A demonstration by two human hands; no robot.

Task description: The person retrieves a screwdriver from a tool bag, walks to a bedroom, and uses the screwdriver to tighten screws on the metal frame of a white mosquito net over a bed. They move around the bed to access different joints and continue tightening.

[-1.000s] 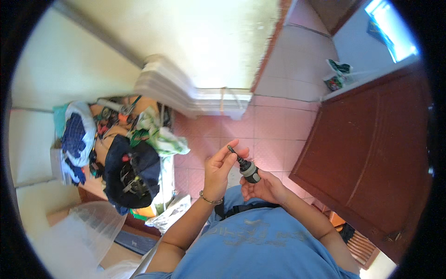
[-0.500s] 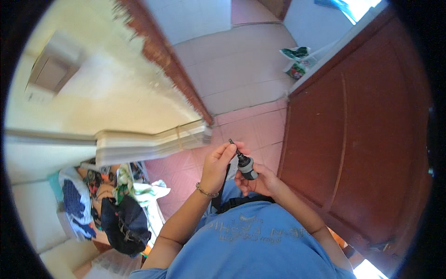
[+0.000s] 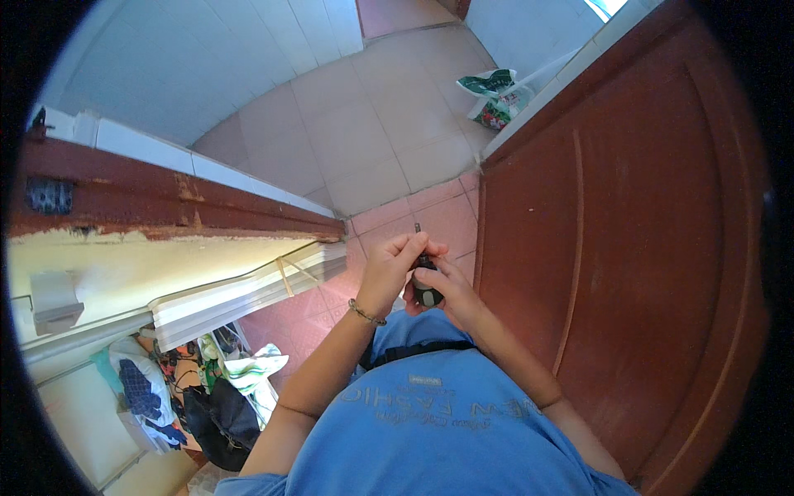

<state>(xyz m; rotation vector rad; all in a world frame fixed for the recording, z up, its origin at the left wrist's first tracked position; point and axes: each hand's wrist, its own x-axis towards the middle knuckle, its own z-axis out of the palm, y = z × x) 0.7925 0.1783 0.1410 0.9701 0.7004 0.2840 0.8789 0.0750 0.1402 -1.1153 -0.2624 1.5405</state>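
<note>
Both my hands meet in front of my waist around a stubby screwdriver (image 3: 428,295) with a thick black and grey handle. My left hand (image 3: 390,271), with a beaded bracelet on its wrist, pinches the thin dark shaft, and the tip pokes out beyond its fingers, pointing away from me. The handle rests in my right hand (image 3: 460,294), whose fingers are wrapped around it, thumb on top. Fingers cover part of the shaft and the neck of the handle.
A brown wooden door (image 3: 529,273) stands close on my right. To the left are a brown door frame (image 3: 124,194) and a bundle of long pale strips (image 3: 223,299). Below these lie a black bag (image 3: 219,423) and cloths (image 3: 252,368). Plastic bags (image 3: 496,103) sit beyond the doorway.
My view has turned, bringing more of the door frame into sight. My right hand has closed further around the handle, thumb now over it, and the shaft points more straight ahead.
</note>
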